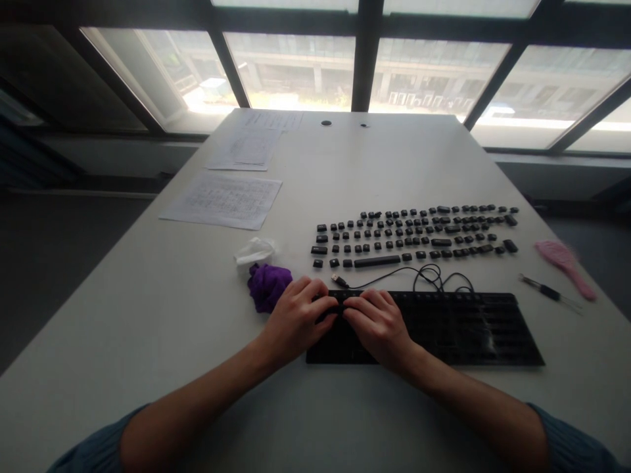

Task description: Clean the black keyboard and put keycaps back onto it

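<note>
A black keyboard base (463,338) without most of its keycaps lies near the front of the white table. Over its upper left part, my left hand (298,312) and my right hand (382,322) meet, fingertips bent and close together. Something small and dark shows between them, too hidden to name. Beyond the base, loose black keycaps are laid out in rows, among them a long space bar (377,261). The keyboard's cable (428,272) lies coiled behind the base, its USB plug (339,281) just past my left fingers.
Left of the keycaps lie a purple cloth (269,287) and a crumpled white tissue (255,252). Printed sheets (224,199) rest at the back left. On the right are a pink brush (564,266) and a thin tool with a black handle (549,292). Windows stand beyond the table.
</note>
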Available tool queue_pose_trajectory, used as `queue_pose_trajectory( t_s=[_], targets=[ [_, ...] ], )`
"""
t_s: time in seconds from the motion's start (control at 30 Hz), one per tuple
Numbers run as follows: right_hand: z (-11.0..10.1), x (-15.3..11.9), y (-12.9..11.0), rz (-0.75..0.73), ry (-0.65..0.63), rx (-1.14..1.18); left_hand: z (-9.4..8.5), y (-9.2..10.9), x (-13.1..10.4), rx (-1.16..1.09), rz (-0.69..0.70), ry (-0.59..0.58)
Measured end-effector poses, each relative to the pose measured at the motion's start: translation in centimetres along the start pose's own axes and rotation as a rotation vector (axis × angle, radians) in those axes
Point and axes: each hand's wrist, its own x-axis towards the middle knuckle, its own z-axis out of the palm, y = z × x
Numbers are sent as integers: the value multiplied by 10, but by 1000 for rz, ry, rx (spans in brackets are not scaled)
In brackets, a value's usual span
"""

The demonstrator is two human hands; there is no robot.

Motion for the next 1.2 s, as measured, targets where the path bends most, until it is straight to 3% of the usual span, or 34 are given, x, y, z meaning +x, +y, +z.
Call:
queue_pose_trajectory(
  t_s=[0.7, 1.2],
  targets=[
    [0, 0, -1, 13, 14, -16, -6, 6, 1, 212, 96, -62],
    [1, 2, -3, 16, 11, -33, -4, 6, 1, 189, 103, -53]
  ],
)
